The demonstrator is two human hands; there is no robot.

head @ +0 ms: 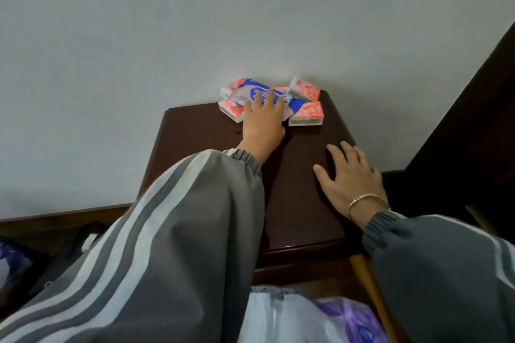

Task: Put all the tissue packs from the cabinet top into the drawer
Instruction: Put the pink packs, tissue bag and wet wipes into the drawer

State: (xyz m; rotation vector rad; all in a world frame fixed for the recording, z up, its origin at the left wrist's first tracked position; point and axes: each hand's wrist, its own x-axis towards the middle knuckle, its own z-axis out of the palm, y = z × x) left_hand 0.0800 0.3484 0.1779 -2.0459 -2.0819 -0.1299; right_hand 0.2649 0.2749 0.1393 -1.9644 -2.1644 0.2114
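Head cam: L hand (263, 122) at back of cabinet top (301, 189), fingers spread flat on blue pack (294, 101) lying atop pink packs (306, 114) by wall (195, 22); no grip. R hand (351, 175) wide, flat on top. Drawer (367, 284) open below (bags (278, 315) inside). Risk: one-handed grab scatters the loose pile, and packs slide off the edge.

Pale wall (167, 22), white plastic bag (267, 315)

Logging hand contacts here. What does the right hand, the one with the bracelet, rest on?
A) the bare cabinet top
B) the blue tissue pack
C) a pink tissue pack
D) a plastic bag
A: the right hand lies flat on the dark cabinet top, apart from the tissue packs.
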